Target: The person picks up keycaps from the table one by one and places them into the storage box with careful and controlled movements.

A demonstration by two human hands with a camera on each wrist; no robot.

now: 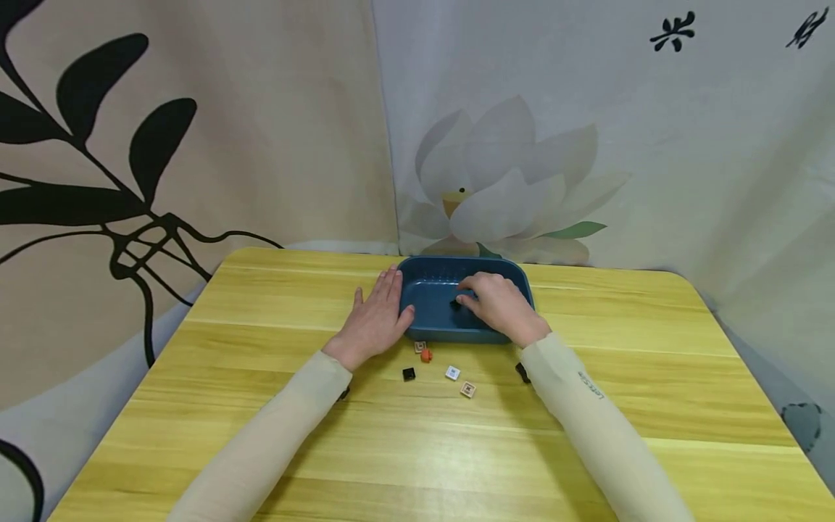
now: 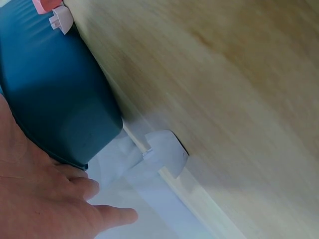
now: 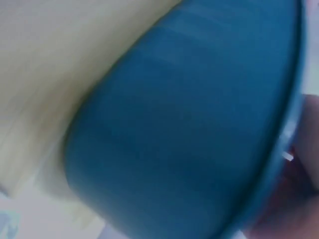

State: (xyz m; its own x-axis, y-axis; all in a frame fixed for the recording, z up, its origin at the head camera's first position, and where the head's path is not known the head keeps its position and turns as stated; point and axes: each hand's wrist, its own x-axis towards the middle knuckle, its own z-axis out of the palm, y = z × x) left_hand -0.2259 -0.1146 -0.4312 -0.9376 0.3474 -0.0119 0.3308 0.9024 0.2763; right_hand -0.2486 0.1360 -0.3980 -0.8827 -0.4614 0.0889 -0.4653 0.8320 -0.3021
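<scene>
A blue rectangular basin [image 1: 457, 335] stands at the table's far edge. My left hand [image 1: 373, 322] lies at its left side with fingers extended, the fingertips along the rim; in the left wrist view those fingers [image 2: 75, 181] are at the basin's end. My right hand [image 1: 499, 304] reaches over the right rim into the basin, index finger and thumb apart. Just by the thumb tip is a small black keycap [image 1: 454, 305]. In front of the basin lie a white keycap [image 1: 453, 373], a beige keycap [image 1: 467, 389], a black keycap [image 1: 409, 374] and an orange piece [image 1: 426, 355].
Another pale keycap [image 1: 420, 347] is close to the basin's front wall. Dark pieces lie partly hidden by each sleeve, one of them a black piece [image 1: 522, 373] on the right. The wooden table [image 1: 620, 348] backs onto a printed curtain [image 1: 293, 145].
</scene>
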